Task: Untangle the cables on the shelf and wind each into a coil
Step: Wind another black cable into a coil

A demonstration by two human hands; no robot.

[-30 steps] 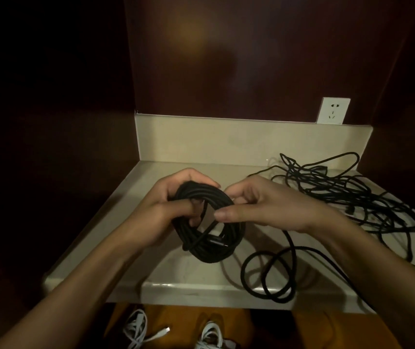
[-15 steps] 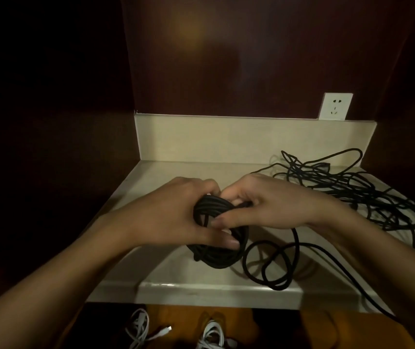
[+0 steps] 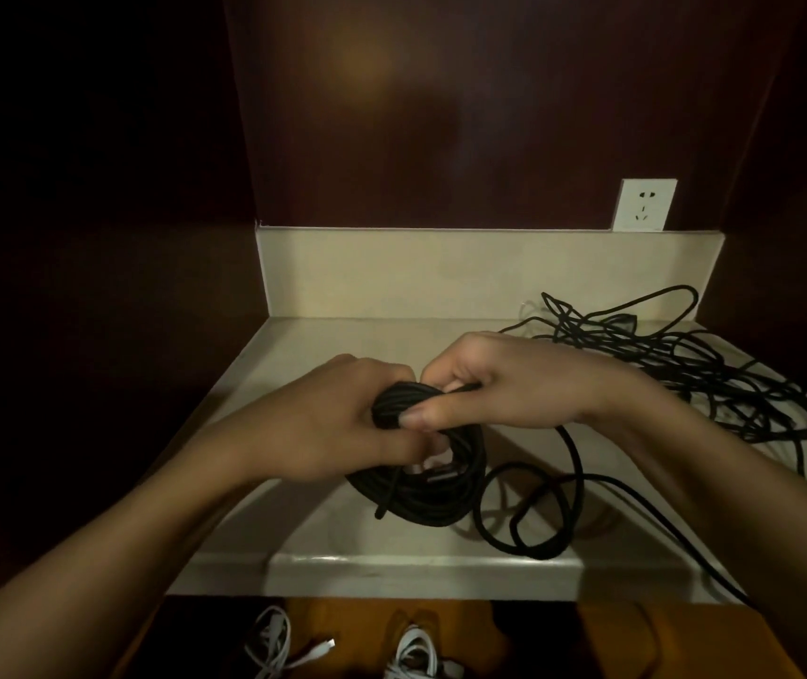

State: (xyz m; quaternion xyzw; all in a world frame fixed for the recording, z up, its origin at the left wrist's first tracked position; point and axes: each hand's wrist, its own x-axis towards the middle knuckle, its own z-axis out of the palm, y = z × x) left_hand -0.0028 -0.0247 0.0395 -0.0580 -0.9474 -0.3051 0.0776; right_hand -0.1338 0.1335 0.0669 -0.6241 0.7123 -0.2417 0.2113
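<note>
A thick black cable coil is held upright over the front of the pale shelf. My left hand grips its top left, fingers curled round the bundle. My right hand meets it from the right, thumb and fingers wrapped over the coil's top. A loose length of the same black cable loops on the shelf right of the coil and trails off the front edge. A tangled heap of thin black cables lies at the back right.
A white wall socket sits above the shelf's rear upstand. Dark wooden walls close in on the left, back and right. Below the shelf's front edge, two white cable bundles lie on an orange surface.
The coil has turned from facing me to edge-up, and both hands have closed over its top. My left hand now covers the coil's left side.
</note>
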